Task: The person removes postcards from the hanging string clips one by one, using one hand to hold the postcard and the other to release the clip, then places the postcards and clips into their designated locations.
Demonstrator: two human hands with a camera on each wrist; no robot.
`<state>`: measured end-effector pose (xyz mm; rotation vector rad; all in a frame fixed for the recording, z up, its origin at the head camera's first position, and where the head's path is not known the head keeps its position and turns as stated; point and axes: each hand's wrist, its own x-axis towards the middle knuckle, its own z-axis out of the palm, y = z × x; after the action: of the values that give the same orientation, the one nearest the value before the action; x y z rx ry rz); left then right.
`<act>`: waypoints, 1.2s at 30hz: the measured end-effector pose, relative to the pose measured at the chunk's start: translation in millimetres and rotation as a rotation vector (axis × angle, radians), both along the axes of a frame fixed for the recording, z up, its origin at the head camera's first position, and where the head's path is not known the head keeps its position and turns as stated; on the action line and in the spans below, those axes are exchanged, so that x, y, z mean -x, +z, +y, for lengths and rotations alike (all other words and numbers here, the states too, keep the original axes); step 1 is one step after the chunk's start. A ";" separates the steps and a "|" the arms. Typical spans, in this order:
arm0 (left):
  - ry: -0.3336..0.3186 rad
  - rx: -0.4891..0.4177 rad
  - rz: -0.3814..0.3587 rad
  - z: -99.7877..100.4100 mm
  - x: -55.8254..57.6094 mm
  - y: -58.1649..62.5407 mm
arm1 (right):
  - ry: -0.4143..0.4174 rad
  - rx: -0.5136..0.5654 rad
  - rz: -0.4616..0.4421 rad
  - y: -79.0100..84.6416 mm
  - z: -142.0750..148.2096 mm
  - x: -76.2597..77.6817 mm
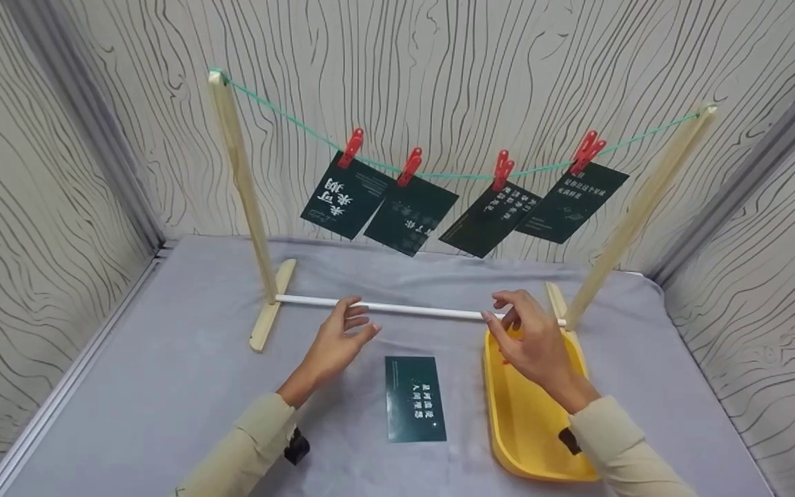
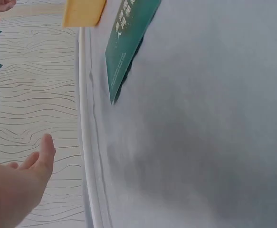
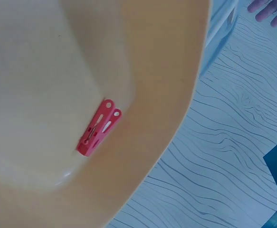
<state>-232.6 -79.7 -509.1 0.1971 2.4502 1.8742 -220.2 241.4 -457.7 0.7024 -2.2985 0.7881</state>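
My left hand (image 1: 335, 342) hovers over the table, its fingers loosely bent and holding nothing. Just to its right, a dark green card (image 1: 404, 400) with white lettering lies flat on the cloth. My right hand (image 1: 535, 342) is above the far end of a yellow tray (image 1: 497, 435), fingers relaxed with no object between them. Inside that tray, a red clothespin (image 3: 99, 127) lies against the wall in the right wrist view; the hand mostly covers it in the head view. Several green cards (image 1: 344, 197) hang from a green string (image 1: 287, 116) by red clothespins (image 1: 411, 167).
Two wooden posts (image 1: 240, 172) hold up the string. A white rod (image 1: 418, 310) joins their feet low across the table, just beyond both hands. Wood-patterned panels (image 1: 397, 69) enclose the back and sides. Grey cloth (image 1: 163, 386) covers the table.
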 end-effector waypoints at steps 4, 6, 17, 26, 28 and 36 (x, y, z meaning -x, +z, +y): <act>-0.013 -0.025 -0.007 -3.9 0.7 1.7 | 0.010 -0.019 -0.001 5.5 -4.4 1.0; -0.002 -0.029 -0.022 -7.0 0.8 2.5 | 0.023 -0.025 0.009 8.1 -6.3 1.8; 0.011 -0.109 -0.044 -22.9 7.6 6.8 | 0.060 -0.022 0.018 24.2 -11.0 3.6; 0.076 -0.091 -0.083 -32.6 14.1 18.0 | 0.107 -0.084 0.049 33.2 -20.9 6.1; 0.086 -0.075 -0.083 -33.8 14.2 19.0 | 0.115 -0.080 0.050 34.5 -22.9 6.1; 0.112 -0.136 -0.019 -40.1 16.2 25.9 | 0.150 -0.136 0.109 49.8 -36.3 11.9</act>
<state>-248.8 -119.8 -483.2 0.0469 2.3696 2.0789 -232.1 205.1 -407.9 0.9648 -2.2348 0.6471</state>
